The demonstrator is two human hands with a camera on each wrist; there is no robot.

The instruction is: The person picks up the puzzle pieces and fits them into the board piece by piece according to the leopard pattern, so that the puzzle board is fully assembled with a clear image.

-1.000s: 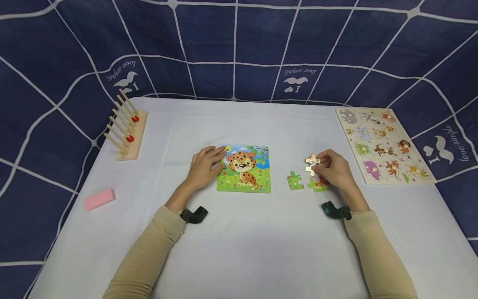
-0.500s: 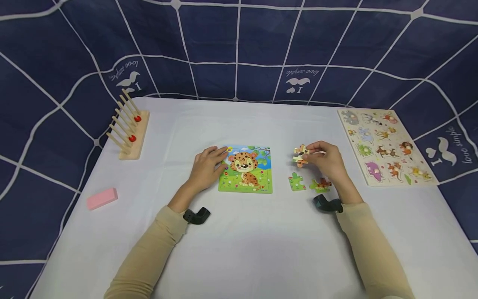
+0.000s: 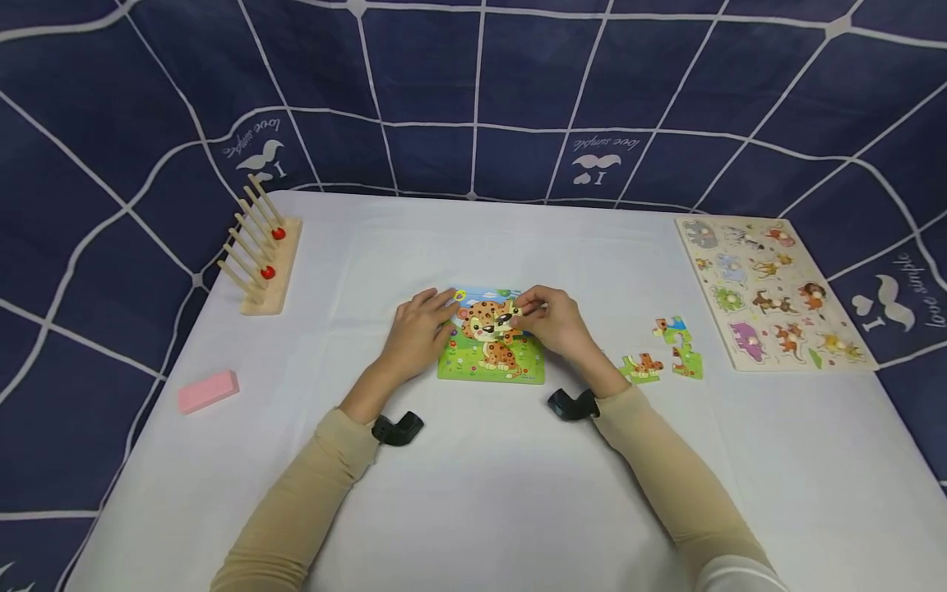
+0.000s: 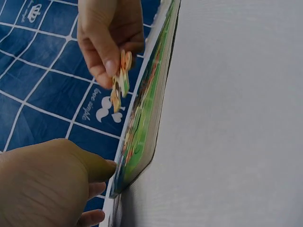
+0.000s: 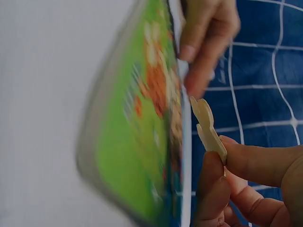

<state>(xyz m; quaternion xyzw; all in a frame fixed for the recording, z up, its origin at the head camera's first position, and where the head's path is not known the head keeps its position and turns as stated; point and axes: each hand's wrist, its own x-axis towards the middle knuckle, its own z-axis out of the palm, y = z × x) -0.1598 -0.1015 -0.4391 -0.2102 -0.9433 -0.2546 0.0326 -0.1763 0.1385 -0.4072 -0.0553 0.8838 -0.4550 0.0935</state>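
Observation:
A square jigsaw board [image 3: 453, 367] with a spotted leopard cub picture lies on the white table. My left hand [image 3: 416, 335] rests at its left edge, fingers extended and touching the border. Above the right part of the board, my right hand [image 3: 556, 325] pinches a jigsaw piece [image 3: 506, 321] printed with part of the leopard's face. In the right wrist view the piece [image 5: 208, 130] is seen edge-on between thumb and fingers, apart from the board. The left wrist view also has this piece [image 4: 121, 81] held in the air.
Right of the board lie loose jigsaw pieces [image 3: 642, 368], partly behind my right forearm. A wooden animal peg puzzle [image 3: 777, 288] sits at the far right. On the left are a wooden peg stand [image 3: 275, 279] with red beads and a pink block [image 3: 209, 391].
My right hand has carried the pinched jigsaw piece leftward, from beside the loose pieces to over the board. The left hand keeps its place at the board's edge. The head view has shifted slightly.

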